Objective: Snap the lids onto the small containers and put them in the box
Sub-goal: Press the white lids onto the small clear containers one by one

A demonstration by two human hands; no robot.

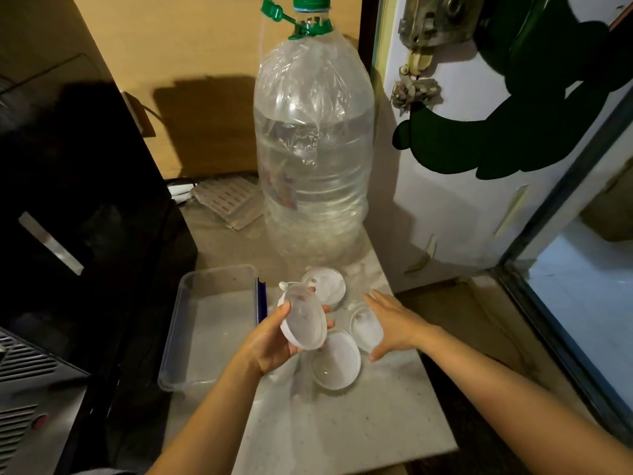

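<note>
My left hand [274, 341] holds a small round translucent container [303, 320] tilted on its side above the counter, its lid side facing me. My right hand [394, 323] hovers with fingers spread over another small container [364, 325] at the right, touching or nearly touching it. A third round piece [337, 359] lies flat on the counter below the held one, and a fourth [325, 284] sits behind it near the bottle. The clear rectangular box [191, 337] stands open to the left with a blue clip on its right rim.
A big clear water bottle [313, 149] with a green cap stands at the back of the pale counter [342, 423]. A black appliance [78, 200] fills the left side. A white door with a green sticker [496, 125] is at right; the counter's edge drops off on the right.
</note>
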